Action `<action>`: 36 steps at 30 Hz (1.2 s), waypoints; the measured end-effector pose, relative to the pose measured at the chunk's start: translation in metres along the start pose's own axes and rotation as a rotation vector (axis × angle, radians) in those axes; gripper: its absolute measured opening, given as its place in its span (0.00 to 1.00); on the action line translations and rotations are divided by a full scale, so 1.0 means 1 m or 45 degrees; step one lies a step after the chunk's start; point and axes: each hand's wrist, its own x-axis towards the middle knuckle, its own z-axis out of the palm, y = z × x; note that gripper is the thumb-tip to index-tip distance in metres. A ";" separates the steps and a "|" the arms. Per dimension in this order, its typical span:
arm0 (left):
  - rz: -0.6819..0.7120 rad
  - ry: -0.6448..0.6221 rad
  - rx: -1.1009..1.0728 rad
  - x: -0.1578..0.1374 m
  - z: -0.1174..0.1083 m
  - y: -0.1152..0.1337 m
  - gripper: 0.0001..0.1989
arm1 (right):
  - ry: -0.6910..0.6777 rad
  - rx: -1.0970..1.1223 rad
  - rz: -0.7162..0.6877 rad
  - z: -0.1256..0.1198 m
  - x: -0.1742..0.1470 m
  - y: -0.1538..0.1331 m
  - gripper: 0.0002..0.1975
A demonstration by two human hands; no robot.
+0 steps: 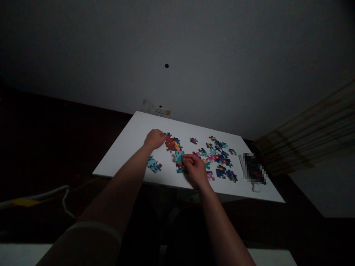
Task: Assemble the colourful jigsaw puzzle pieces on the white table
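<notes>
My left hand is curled closed at the left edge of a joined brown-and-yellow section of jigsaw puzzle. Its fingertips touch that edge, and whatever they may hold is hidden. Just below, my right hand pinches with thumb and forefinger at a teal jigsaw puzzle piece, at the lower end of the same section. Part of the dark pieces under it is covered by the fingers. A separate blue leafy cluster lies beside my left forearm.
Many loose pieces are spread over the right half of the white table. One lone piece lies further back. A pixelated dark object rests near the right edge. Behind stands a wall with a socket.
</notes>
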 end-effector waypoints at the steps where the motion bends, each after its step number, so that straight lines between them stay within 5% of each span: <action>1: -0.001 0.006 -0.009 0.000 0.000 0.000 0.18 | 0.023 -0.037 -0.037 -0.003 -0.001 0.001 0.21; 5: -0.005 0.006 0.027 0.002 -0.002 0.001 0.19 | 0.225 -0.275 -0.235 -0.036 -0.010 0.006 0.16; 11: 0.005 0.024 0.043 0.006 -0.006 0.000 0.20 | 0.573 -0.682 -0.452 -0.124 -0.027 0.015 0.20; 19: 0.044 0.033 0.123 0.009 -0.007 -0.004 0.19 | 0.701 -0.950 -0.408 -0.210 -0.012 0.008 0.23; 28: 0.033 0.016 0.262 0.010 -0.006 -0.006 0.21 | 0.616 -1.432 -0.502 -0.212 0.014 0.015 0.18; 36: -0.009 -0.042 0.369 0.012 -0.006 -0.002 0.23 | 0.559 -1.416 -0.490 -0.210 0.012 0.021 0.17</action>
